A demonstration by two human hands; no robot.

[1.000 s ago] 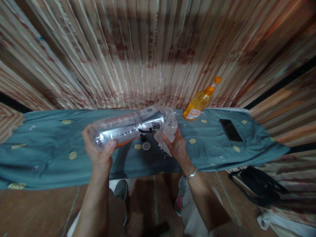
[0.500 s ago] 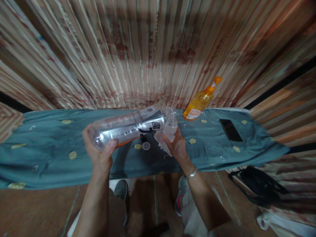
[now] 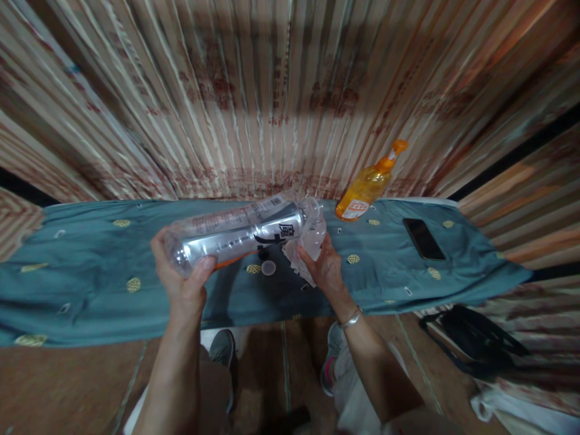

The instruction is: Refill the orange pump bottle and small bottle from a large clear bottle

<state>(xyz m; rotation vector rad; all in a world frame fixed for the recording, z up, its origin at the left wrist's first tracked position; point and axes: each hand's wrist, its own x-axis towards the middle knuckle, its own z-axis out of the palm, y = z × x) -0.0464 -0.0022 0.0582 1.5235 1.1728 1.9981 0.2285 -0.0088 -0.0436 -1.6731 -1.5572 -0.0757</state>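
A clear plastic bottle [image 3: 235, 234] with a silver label and black characters lies almost level above the cloth, its neck pointing right. My left hand [image 3: 183, 275] is closed round its base end, thumb on the near side. At the neck end, my right hand [image 3: 324, 266] pinches a crumpled whitish tissue [image 3: 299, 261] and presses it against the bottle's mouth and shoulder. Some of the right fingers are hidden behind the tissue and the bottle. Below the bottle, a small round translucent cap [image 3: 268, 267] lies on the cloth.
A teal patterned cloth [image 3: 99, 290] covers the narrow table. An orange pump bottle [image 3: 365, 187] stands at the back, right of the hands. Farther right lies a black phone [image 3: 424, 239]. A black bag [image 3: 475, 341] is low at the right. Pleated curtains [image 3: 272, 90] hang behind.
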